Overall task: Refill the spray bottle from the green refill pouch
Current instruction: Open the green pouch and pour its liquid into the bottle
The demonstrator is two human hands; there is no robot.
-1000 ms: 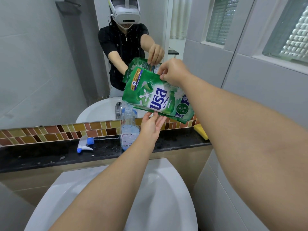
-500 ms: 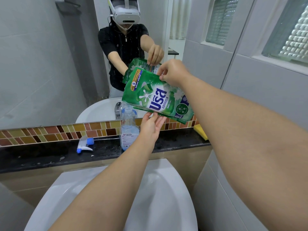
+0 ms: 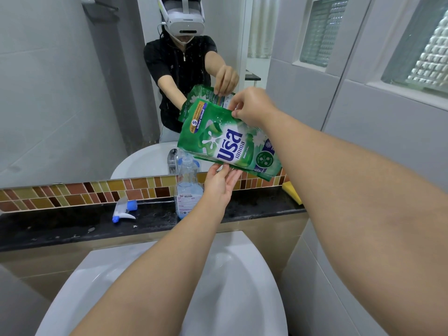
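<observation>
The green refill pouch (image 3: 228, 139) hangs tilted above the black ledge, its lower left corner right over the open neck of the clear spray bottle (image 3: 187, 190). My right hand (image 3: 252, 105) pinches the pouch's upper edge. Under the pouch, my left hand (image 3: 219, 183) supports its bottom edge with straight fingers. The bottle stands upright on the ledge with pale blue liquid in its lower part. Its blue and white trigger head (image 3: 124, 210) lies on the ledge to the left.
The black stone ledge (image 3: 60, 226) runs below a mosaic tile strip and a wall mirror. A white basin (image 3: 218, 287) sits below my arms. A yellow sponge (image 3: 294, 191) lies at the ledge's right end. Grey tiled wall closes the right side.
</observation>
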